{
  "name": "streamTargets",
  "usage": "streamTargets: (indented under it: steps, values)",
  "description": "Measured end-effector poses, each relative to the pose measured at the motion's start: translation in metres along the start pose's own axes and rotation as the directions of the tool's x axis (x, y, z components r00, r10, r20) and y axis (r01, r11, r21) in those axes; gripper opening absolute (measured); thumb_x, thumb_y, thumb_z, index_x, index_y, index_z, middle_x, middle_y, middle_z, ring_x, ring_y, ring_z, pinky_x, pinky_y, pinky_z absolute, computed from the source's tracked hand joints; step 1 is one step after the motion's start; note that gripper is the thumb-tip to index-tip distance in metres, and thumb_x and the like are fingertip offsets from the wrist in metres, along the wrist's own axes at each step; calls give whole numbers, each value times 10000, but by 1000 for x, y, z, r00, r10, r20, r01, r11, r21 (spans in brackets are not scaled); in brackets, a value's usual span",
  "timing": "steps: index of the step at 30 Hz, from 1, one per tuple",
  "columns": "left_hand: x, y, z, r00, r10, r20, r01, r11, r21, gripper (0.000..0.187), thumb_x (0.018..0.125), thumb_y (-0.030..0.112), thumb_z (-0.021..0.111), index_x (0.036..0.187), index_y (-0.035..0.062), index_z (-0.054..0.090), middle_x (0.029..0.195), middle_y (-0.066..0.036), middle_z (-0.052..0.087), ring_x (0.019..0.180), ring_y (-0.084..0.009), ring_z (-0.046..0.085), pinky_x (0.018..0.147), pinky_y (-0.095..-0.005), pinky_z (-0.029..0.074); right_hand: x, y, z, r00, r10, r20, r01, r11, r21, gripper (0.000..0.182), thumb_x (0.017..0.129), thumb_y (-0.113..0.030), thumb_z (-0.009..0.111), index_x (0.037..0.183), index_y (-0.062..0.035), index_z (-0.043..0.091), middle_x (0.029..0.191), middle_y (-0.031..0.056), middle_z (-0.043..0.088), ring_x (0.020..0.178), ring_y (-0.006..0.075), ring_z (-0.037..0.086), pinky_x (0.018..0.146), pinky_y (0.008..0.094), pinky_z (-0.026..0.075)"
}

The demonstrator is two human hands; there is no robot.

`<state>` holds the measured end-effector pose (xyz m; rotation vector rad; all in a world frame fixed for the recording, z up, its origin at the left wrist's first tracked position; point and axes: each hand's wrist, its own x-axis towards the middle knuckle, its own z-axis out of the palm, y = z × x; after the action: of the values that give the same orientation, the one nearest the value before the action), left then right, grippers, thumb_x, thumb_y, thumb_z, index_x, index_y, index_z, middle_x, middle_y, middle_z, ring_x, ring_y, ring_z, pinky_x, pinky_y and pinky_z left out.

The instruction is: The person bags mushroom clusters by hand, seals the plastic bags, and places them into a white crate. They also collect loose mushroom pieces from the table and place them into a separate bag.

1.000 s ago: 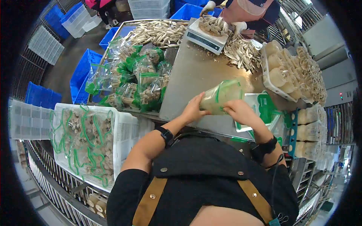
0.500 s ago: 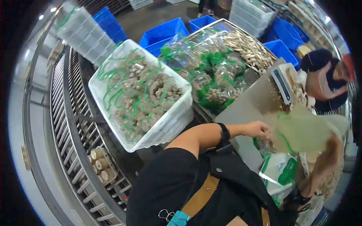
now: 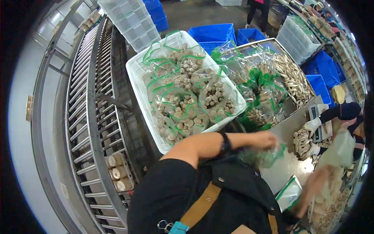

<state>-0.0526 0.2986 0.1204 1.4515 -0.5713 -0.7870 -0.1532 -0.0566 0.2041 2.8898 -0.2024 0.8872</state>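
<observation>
My left hand is closed on a crumpled clear plastic bag with green print, above the metal table. My right hand is smeared by motion, at the lower right. A translucent pale bag rises from its fingers, above loose mushrooms. Between the hands lies a white and green stack of flat bags. Across the table, a co-worker's white-gloved hands are around a bunch of mushrooms, beside a scale.
Left of the table stands a white crate with bagged mushrooms. More filled bags and loose long-stemmed mushrooms lie on a tray behind. A roller rack runs along the left. Blue crates stand at the back.
The view has swung right, showing more of the co-worker's side. My right hand and its pale bag have moved away from my left hand. The left hand now shows a crumpled bag below it.
</observation>
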Motion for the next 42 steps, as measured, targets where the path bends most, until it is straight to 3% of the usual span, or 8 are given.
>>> streamTargets:
  steps: [4, 6, 10, 14, 26, 28, 34, 42]
  values:
    - [-138, 70, -98, 797, 409, -445, -417, 905, 85, 255, 909, 253, 501, 1006, 64, 643, 1020, -98, 627, 1056, -216, 531, 932, -344, 393, -56, -119, 54, 767, -52, 639, -137, 960, 243, 737, 739, 18, 507, 1411, -177, 274, 838, 193, 579, 715, 341, 559, 658, 407, 451]
    - [-240, 134, -142, 734, 459, -501, -41, 766, 642, 463, 905, 439, 440, 1036, 33, 620, 1037, -118, 621, 963, -233, 572, 867, -373, 431, -115, -118, 111, 666, -141, 732, -73, 965, 252, 811, 736, 30, 506, 1445, -204, 188, 822, 201, 577, 697, 338, 561, 634, 413, 449]
    - [-383, 171, -183, 179, 489, -854, 95, 855, 509, 588, 919, 532, 365, 983, -17, 566, 957, -129, 597, 856, -194, 576, 711, -327, 511, -163, -96, 161, 367, -173, 914, -61, 976, 209, 849, 761, -10, 564, 1454, -203, 114, 940, 232, 597, 708, 344, 573, 636, 409, 465]
    - [-423, 173, -217, 148, 244, -959, 267, 923, 276, 270, 900, 283, 492, 914, 38, 605, 964, -85, 624, 982, -185, 552, 853, -321, 409, -172, -62, 195, 485, -279, 829, -385, 783, 489, 825, 840, -213, 598, 1458, -218, 53, 714, 124, 591, 624, 229, 573, 573, 365, 461]
    - [-369, 0, -271, 563, -362, -743, 788, 505, 351, 313, 876, 252, 428, 988, 0, 576, 1029, -231, 577, 989, -384, 532, 867, -429, 413, -105, -87, 173, 369, -5, 930, -539, 814, 218, 763, 826, -252, 608, 1427, -53, 181, 955, 224, 601, 845, 286, 591, 794, 372, 456]
    - [-358, -29, -296, 670, -286, -686, 732, 411, 544, 312, 864, 255, 459, 992, -6, 575, 996, -239, 583, 962, -399, 537, 830, -435, 421, -143, -49, 232, 816, -77, 573, -133, 939, 317, 760, 839, -287, 583, 1432, -59, 166, 1247, 215, 495, 1130, 321, 485, 975, 396, 364]
    - [-311, 23, -302, 629, -489, -605, 690, -9, 724, 301, 766, 241, 558, 930, 4, 647, 903, -255, 624, 886, -399, 596, 804, -446, 463, -86, -127, 143, 388, 301, 871, -413, 902, -127, 897, 736, -643, 562, 1444, -277, 151, 1478, 236, 85, 1357, 432, 77, 1058, 580, 137]
    - [48, 102, -114, 976, -71, -205, 157, 882, 445, 335, 901, 167, 547, 1173, -27, 526, 1042, -81, 617, 997, -136, 564, 851, -244, 426, -96, -81, 161, 567, 98, 818, -234, 971, 47, 770, 777, -596, 534, 1410, -232, 288, 1455, 213, 213, 1337, 374, 210, 1019, 593, 224]
